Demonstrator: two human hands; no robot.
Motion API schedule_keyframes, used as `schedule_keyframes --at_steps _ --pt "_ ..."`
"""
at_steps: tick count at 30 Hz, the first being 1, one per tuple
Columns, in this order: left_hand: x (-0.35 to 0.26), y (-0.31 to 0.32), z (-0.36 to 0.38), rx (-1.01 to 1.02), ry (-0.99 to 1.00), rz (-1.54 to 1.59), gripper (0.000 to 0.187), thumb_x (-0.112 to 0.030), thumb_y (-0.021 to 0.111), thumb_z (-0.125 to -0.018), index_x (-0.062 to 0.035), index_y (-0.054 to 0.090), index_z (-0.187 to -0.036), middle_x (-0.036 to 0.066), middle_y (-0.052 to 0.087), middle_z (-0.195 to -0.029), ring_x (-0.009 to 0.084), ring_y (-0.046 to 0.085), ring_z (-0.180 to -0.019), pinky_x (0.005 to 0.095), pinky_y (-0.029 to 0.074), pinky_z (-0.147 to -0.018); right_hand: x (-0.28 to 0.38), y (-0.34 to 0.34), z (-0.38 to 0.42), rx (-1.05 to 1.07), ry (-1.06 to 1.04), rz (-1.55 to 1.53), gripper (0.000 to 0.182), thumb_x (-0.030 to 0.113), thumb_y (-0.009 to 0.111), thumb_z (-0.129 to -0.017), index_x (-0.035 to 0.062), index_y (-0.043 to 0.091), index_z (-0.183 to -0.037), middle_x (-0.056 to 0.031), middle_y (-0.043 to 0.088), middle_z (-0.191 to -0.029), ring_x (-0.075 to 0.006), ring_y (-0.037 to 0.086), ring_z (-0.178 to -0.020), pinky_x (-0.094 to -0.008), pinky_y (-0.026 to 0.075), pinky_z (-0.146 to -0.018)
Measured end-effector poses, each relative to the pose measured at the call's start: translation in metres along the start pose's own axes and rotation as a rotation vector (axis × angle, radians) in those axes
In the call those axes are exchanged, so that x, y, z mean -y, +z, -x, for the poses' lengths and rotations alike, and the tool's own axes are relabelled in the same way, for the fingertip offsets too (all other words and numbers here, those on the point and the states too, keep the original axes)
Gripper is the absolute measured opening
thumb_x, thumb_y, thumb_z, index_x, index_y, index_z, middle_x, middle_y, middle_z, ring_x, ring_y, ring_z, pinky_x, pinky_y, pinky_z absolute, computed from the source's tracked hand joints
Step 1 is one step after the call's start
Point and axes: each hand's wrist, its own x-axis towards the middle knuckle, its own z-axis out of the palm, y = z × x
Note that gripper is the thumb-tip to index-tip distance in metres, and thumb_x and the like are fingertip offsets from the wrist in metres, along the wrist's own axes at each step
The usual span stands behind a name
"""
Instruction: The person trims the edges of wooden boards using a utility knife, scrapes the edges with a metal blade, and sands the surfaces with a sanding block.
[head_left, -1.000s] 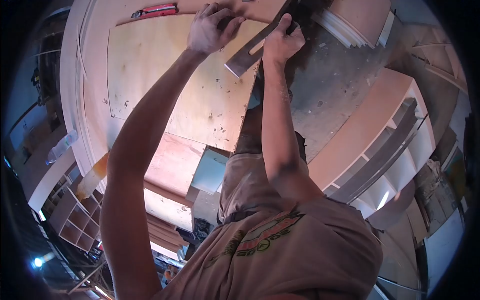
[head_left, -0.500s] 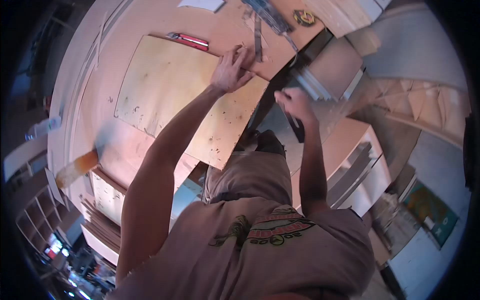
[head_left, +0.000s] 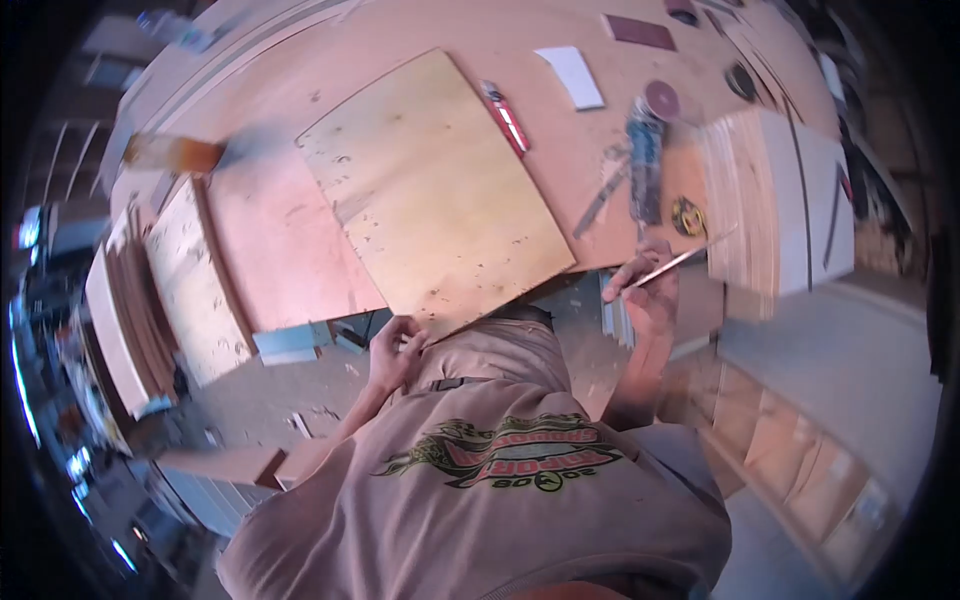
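Note:
A pale plywood panel (head_left: pixel 430 190) lies on the reddish workbench (head_left: pixel 290 240), and its near corner juts over the bench edge. My left hand (head_left: pixel 396 348) is at that near corner, with its fingers curled on the panel's edge. My right hand (head_left: pixel 648 292) is off the bench to the right, shut on a thin metal ruler (head_left: pixel 685 258). The ruler is seen edge-on and points up and to the right, towards a stack of boards (head_left: pixel 770 200).
A red utility knife (head_left: pixel 505 115), a white sheet (head_left: pixel 575 75), a blue power tool (head_left: pixel 645 150) and a yellow tape measure (head_left: pixel 688 215) lie beyond the panel. Loose boards (head_left: pixel 195 290) lean at the bench's left end. An orange object (head_left: pixel 175 152) lies far left.
Both hands have come back from the panel's far edge. The left hand has moved from pressing on the panel to its near corner. The right hand has carried the ruler off to the right.

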Motion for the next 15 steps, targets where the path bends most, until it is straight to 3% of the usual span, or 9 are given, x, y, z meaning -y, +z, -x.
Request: schedule_keyframes --at_steps 2,3,4,5,7,9,11,13,15 --pt "0.030 0.006 0.019 -0.124 -0.224 -0.038 0.022 -0.021 0.070 -0.083 -0.0019 0.061 -0.088 0.004 0.062 -0.078 0.0084 0.057 -0.072 0.0247 0.046 -0.065 -0.009 -0.018 -0.016 0.025 0.041 -0.083 0.050 0.001 0.073 -0.071 0.0049 0.047 -0.114 -0.0169 0.065 -0.085 -0.0278 0.065 -0.072 -0.0413 0.055 -0.069" --pt "0.049 0.020 0.029 -0.214 -0.321 0.114 0.021 -0.024 0.069 -0.084 -0.0046 0.061 -0.089 0.001 0.061 -0.077 0.0071 0.056 -0.070 0.0237 0.045 -0.065 -0.006 -0.012 -0.026 -0.141 0.096 0.030 0.041 0.001 0.066 -0.075 0.0040 0.048 -0.112 -0.0148 0.063 -0.083 -0.0274 0.064 -0.069 -0.0404 0.052 -0.069" --pt "0.062 0.035 0.038 -0.307 -0.410 0.274 0.020 -0.026 0.068 -0.086 -0.0072 0.062 -0.090 -0.002 0.061 -0.077 0.0058 0.054 -0.069 0.0227 0.043 -0.065 -0.011 -0.014 -0.042 -0.094 0.126 0.017 0.041 0.001 0.066 -0.075 0.0040 0.048 -0.112 -0.0148 0.063 -0.083 -0.0274 0.064 -0.069 -0.0404 0.052 -0.069" --pt "0.062 0.052 0.044 -0.432 -0.555 0.471 0.024 -0.031 0.068 -0.086 -0.0089 0.061 -0.093 -0.005 0.058 -0.074 0.0056 0.052 -0.067 0.0211 0.040 -0.064 -0.018 -0.017 -0.058 -0.214 0.193 0.062 0.037 0.000 0.061 -0.076 0.0035 0.047 -0.110 -0.0120 0.060 -0.079 -0.0257 0.060 -0.066 -0.0384 0.052 -0.066" --pt "0.061 0.081 0.054 -0.497 -0.661 1.044 0.034 -0.032 0.069 -0.084 -0.0066 0.056 -0.103 0.002 0.055 -0.089 0.0138 0.056 -0.087 0.0261 0.046 -0.077 -0.036 -0.034 -0.075 -0.372 0.314 0.197 0.027 0.001 0.055 -0.076 0.0029 0.050 -0.103 -0.0074 0.056 -0.077 -0.0194 0.056 -0.062 -0.0339 0.050 -0.063" --pt "0.041 0.112 0.041 -0.598 -0.709 1.500 0.042 -0.031 0.069 -0.084 -0.0043 0.052 -0.111 0.008 0.052 -0.103 0.0192 0.055 -0.102 0.0301 0.048 -0.085 -0.061 -0.082 -0.090 -0.333 0.436 0.220 0.022 0.003 0.056 -0.078 0.0033 0.051 -0.099 -0.0068 0.056 -0.077 -0.0167 0.056 -0.061 -0.0314 0.050 -0.060" --pt "0.055 0.138 0.024 -0.633 -0.697 1.728 0.046 -0.029 0.070 -0.084 -0.0029 0.050 -0.116 0.011 0.051 -0.112 0.0214 0.053 -0.109 0.0323 0.048 -0.090 -0.081 -0.096 -0.108 -0.293 0.527 0.253 0.017 0.006 0.058 -0.079 0.0037 0.053 -0.096 -0.0062 0.057 -0.078 -0.0139 0.055 -0.061 -0.0289 0.049 -0.057" --pt "0.059 0.158 0.005 -0.322 -0.409 1.726 0.046 -0.025 0.070 -0.084 -0.0012 0.051 -0.118 0.012 0.056 -0.113 0.0197 0.057 -0.103 0.0310 0.049 -0.084 -0.088 -0.095 -0.128 -0.242 0.633 0.747 0.013 0.015 0.063 -0.083 0.0051 0.055 -0.087 -0.0038 0.057 -0.076 -0.0088 0.055 -0.062 -0.0238 0.046 -0.050" --pt "0.061 0.161 -0.006 -0.374 -0.334 1.590 0.043 -0.023 0.069 -0.084 -0.0007 0.052 -0.117 0.011 0.059 -0.111 0.0188 0.059 -0.099 0.0307 0.049 -0.083 -0.097 -0.082 -0.151 -0.188 0.593 0.869 0.016 0.019 0.065 -0.084 0.0056 0.056 -0.084 -0.0028 0.057 -0.074 -0.0086 0.056 -0.063 -0.0229 0.045 -0.048"
